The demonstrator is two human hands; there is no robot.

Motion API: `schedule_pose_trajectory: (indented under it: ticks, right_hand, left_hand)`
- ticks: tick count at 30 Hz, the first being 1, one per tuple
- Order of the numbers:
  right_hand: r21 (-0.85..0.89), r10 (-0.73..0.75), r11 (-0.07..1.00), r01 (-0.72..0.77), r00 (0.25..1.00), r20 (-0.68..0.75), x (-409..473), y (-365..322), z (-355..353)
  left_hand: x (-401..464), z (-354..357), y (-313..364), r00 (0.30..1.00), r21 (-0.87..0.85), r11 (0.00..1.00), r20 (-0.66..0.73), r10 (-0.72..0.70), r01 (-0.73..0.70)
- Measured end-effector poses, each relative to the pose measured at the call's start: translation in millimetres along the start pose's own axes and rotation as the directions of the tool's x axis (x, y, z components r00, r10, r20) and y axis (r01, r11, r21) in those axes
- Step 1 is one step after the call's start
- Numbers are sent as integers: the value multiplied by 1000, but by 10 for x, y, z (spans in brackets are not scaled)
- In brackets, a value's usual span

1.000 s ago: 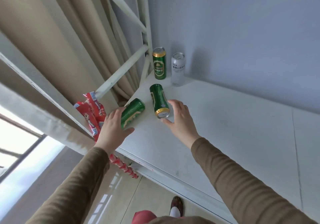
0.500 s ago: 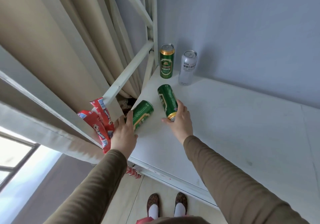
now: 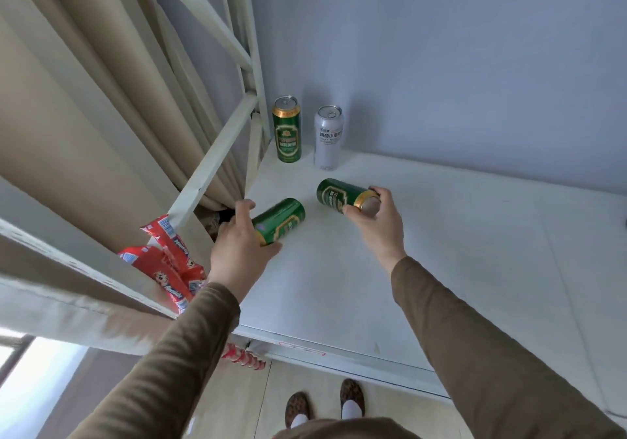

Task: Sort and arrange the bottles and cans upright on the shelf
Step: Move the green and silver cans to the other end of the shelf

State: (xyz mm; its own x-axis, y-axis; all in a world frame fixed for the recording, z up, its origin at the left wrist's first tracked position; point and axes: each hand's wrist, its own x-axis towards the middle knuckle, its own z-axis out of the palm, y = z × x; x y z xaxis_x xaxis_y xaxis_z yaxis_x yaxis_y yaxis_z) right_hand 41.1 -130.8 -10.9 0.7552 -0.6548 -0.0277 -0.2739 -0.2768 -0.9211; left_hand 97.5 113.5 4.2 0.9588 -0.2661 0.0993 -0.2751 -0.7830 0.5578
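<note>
- Over the last second both hands have closed on the two fallen cans: the right hand [image 3: 380, 224], which a second ago only touched its can's gold end, now wraps it, and the can has swung from pointing toward the person to lying crosswise.
- That lying green can [image 3: 342, 196] rests on the shelf [image 3: 475, 252], with the right thumb and fingers curled round its gold rim end at 3 o'clock of the can.
- The second lying green can [image 3: 281, 219] sits at 8 o'clock of the first, close beside it but apart; the left hand [image 3: 239, 245] cups its near end, thumb under, fingers arched over.
- Judgement: both cans look ready to be tipped upright.
- At 12 o'clock, by the back wall, an upright green can [image 3: 286, 133] and an upright white can [image 3: 328, 138] stand side by side.
- Red snack packets [image 3: 163, 258] hang at 9 o'clock, off the shelf edge.
</note>
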Motion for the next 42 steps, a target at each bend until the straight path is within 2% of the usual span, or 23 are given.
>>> schedule_pose_trajectory:
  ticks: [3, 8, 12, 23, 28, 35, 42]
  right_hand:
    - [32, 20, 999, -18, 999, -46, -11, 11, -251]
    - [2, 21, 1000, -21, 989, -150, -132, 11, -711]
    - [-22, 15, 1000, -21, 972, -235, -285, 30, -1134]
    - [-20, 49, 998, -63, 902, -428, -715, 320, -2538]
    - [-36, 59, 996, -85, 886, -460, -920, 617, -3306]
    - [-128, 70, 982, -142, 890, -450, -1134, 1078, -4413]
    - [-163, 114, 963, -216, 870, -480, -1255, 1382, -5161]
  left_hand:
    - [151, -22, 233, 998, -66, 997, 48, 43, -39]
    - [283, 41, 668, 976, -126, 975, 96, 197, -185]
    - [363, 212, 1029, 932, -154, 936, 133, 338, -318]
    - [4, 914, 2373, 805, -368, 816, 234, 545, -446]
    - [-370, 1345, 3123, 760, -387, 783, 254, 598, -487]
    - [-955, 1963, 4212, 742, -415, 781, 297, 601, -467]
    - [-1211, 2435, 4964, 704, -319, 777, 332, 628, -542]
